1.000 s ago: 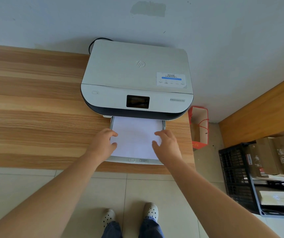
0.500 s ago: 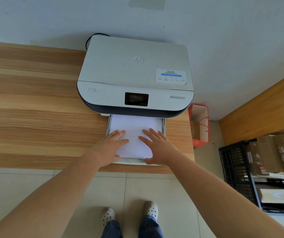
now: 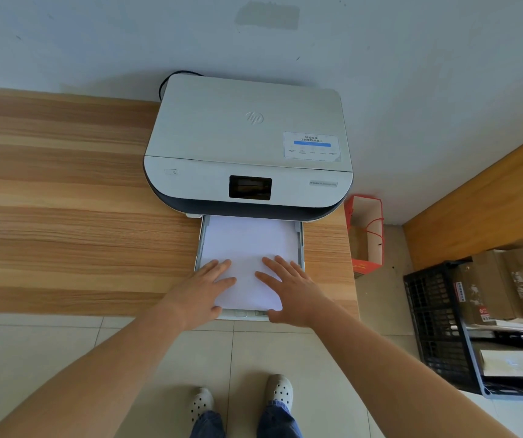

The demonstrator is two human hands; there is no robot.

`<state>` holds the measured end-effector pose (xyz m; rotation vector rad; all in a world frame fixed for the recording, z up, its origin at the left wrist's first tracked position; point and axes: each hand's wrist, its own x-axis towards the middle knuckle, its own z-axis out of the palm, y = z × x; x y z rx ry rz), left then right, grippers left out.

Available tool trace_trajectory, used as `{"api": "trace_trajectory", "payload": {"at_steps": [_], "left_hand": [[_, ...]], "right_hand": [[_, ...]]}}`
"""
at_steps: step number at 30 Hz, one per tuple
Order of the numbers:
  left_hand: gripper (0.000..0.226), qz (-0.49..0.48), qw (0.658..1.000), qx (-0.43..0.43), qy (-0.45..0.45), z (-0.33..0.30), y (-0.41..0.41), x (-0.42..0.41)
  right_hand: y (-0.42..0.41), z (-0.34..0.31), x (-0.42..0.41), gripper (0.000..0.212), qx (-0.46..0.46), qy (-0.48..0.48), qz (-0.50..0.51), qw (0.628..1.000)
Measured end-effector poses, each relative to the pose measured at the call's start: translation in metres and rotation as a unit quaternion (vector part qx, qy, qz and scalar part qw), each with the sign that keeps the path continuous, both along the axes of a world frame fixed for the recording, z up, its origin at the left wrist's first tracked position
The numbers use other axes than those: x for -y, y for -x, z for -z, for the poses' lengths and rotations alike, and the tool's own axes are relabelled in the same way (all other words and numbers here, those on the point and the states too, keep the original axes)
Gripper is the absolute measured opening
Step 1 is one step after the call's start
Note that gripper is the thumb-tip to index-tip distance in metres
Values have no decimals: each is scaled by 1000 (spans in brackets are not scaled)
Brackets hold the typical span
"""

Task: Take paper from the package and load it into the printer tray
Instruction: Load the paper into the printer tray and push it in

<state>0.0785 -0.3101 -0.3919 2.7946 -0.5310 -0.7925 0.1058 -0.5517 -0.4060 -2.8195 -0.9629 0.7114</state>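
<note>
The paper (image 3: 249, 248) lies flat in the pulled-out tray (image 3: 300, 245), long axis running into the printer (image 3: 247, 147) straight ahead. I rest my left hand (image 3: 203, 290) and right hand (image 3: 288, 290) on its near end, fingers spread flat, equally near, above the worktop (image 3: 64, 216) edge.
</note>
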Motion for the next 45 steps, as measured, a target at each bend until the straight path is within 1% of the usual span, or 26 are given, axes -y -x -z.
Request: {"api": "trace_trajectory", "payload": {"at_steps": [5,10,14,21,28,34,41,45], "left_hand": [[68,4,1000,25,-16,-4,-5,-2],[67,3,999,23,-23,-3,-5,0],[65,9,999,24,-23,-4,-5,-1],[68,10,999,36,-31,-3,-4,-6],[63,13,999,32,-28,-5,-2,-5],[68,38,998,35,-45,-6,-6,-5],[66,40,998,28,-41,-7,-6,-5],[69,38,998,29,-36,-10,-8,-4]], "right_hand": [[-7,-5,3,84,10,-2,7,1000],[-4,-5,3,82,13,2,16,1000],[-4,-6,4,79,-3,2,14,1000],[-5,-13,8,74,0,-3,13,1000],[0,-13,8,76,-8,-5,27,1000],[-5,-16,2,85,11,15,15,1000],[0,-15,-1,86,11,31,20,999],[-3,-15,0,88,10,35,15,999]]}}
